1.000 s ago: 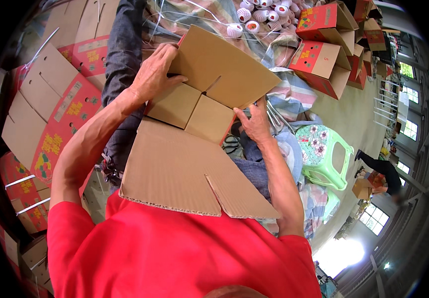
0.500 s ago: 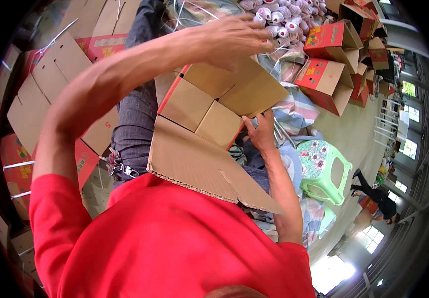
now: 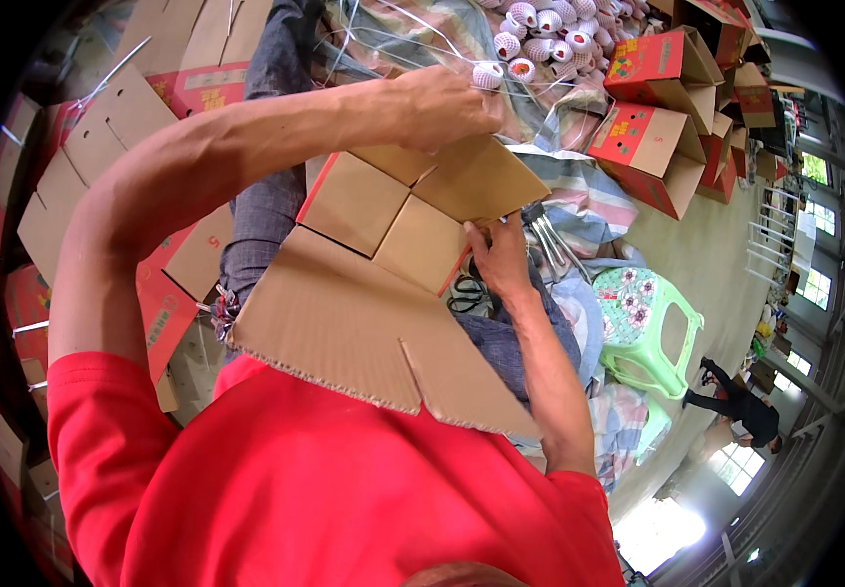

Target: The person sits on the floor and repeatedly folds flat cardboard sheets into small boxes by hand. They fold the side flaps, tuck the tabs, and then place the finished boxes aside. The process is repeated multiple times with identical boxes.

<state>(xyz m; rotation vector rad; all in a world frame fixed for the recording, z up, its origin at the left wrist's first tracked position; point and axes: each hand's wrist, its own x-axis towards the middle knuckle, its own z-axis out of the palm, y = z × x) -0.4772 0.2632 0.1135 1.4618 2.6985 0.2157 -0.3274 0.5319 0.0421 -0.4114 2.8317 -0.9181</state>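
A part-folded cardboard box lies tilted over my lap, its brown inside facing up and a red outer edge showing. One wide flap with a slit spreads toward my chest. My left hand reaches across to the far side, its fingers bent down over the far flap; the fingertips are hidden. At the right edge my right hand grips the cardboard, thumb on the inner face and the other fingers behind. Black-handled scissors lie just below that hand.
Fruit in white foam nets is heaped at the far side on a striped sheet. Open red and brown boxes stand at the right, near a green stool. Flat cartons lie at the left. A person is farther off at right.
My left hand has come down and nearer onto the far flap, its stretched fingers now bent. The box has shifted slightly left, and its near flap has swung left. My right hand still grips the edge.
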